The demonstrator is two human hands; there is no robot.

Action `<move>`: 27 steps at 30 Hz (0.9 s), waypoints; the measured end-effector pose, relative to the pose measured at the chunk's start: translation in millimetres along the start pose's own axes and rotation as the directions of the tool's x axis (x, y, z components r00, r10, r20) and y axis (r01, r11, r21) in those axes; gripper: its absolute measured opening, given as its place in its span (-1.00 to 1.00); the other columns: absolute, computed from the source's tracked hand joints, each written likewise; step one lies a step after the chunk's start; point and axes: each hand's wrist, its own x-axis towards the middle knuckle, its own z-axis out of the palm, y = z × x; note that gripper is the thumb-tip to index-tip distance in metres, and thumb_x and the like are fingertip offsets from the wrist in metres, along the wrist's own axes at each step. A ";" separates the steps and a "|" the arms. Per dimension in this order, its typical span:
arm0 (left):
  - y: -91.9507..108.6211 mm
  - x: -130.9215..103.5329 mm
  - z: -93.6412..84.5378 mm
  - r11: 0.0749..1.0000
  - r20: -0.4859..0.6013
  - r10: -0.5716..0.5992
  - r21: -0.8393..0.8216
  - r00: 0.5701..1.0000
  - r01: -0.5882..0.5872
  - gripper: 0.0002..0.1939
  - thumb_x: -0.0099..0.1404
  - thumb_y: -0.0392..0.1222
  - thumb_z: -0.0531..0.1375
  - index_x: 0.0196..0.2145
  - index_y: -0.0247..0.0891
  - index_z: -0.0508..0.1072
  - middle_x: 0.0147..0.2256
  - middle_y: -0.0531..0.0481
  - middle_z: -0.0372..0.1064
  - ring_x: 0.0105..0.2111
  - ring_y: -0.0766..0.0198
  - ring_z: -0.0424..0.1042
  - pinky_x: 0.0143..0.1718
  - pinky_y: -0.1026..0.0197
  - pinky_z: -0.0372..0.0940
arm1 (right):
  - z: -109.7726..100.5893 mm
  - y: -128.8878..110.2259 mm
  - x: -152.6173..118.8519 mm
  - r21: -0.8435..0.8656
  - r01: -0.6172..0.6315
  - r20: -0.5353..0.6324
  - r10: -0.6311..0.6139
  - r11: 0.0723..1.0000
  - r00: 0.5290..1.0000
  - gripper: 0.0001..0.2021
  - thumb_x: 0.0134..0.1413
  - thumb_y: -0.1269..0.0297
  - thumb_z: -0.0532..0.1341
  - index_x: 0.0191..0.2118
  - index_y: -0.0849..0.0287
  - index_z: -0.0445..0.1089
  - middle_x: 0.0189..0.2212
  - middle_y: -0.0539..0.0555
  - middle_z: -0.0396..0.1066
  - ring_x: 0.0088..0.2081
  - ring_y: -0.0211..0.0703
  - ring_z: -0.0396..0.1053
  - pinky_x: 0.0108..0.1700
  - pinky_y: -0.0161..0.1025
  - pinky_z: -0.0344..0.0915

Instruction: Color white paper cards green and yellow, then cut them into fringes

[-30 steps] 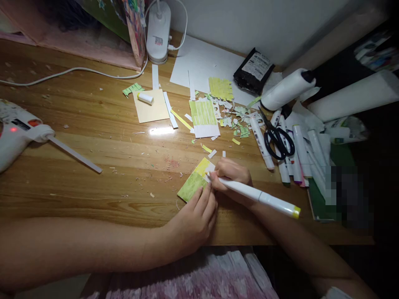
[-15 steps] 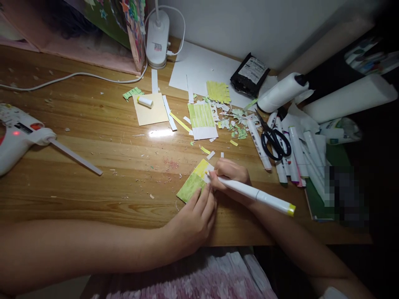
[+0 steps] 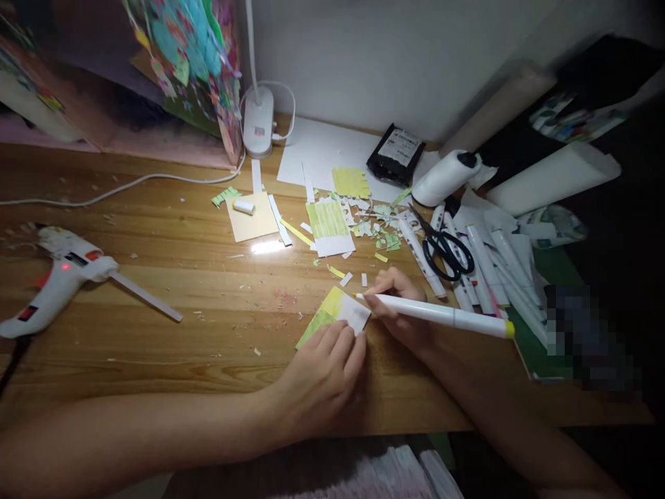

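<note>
A small paper card (image 3: 355,314), part green, part yellow and part white, lies on the wooden table. My left hand (image 3: 325,364) rests on its near side, fingers stretched over the paper and pressing it down; the thumb is hidden. In my right hand (image 3: 397,301) is a white marker (image 3: 441,313) with a yellow end, pinched between thumb and fingers. Its tip is just beside the card's upper right edge, and I cannot tell whether it touches. The marker's white cap (image 3: 244,206) lies on a cream paper square (image 3: 254,225).
A glue gun (image 3: 67,277) with a red light lies at left. Beyond the card are striped green paper (image 3: 332,232), a yellow fringed piece (image 3: 350,182) and scraps. Black scissors (image 3: 449,253) lie on several markers at right. A white lamp base (image 3: 258,125) stands at the back.
The marker tip has moved from the card's yellow area out to its right edge. My left fingers have shifted higher onto the card. The view has tilted up a little.
</note>
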 end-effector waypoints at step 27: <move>-97.0 19.2 -23.5 0.889 -0.087 -0.372 -0.320 0.924 0.327 -0.86 0.35 -0.28 0.00 -0.21 -0.28 0.33 -0.30 0.00 0.36 -0.32 0.28 0.33 -0.30 0.23 0.24 | -17.4 -12.8 -0.5 0.368 -0.181 0.123 0.145 0.912 0.982 -0.79 0.05 0.15 0.20 -0.23 0.14 0.29 -0.38 0.02 0.30 -0.37 -0.22 0.29 -0.32 -0.30 0.26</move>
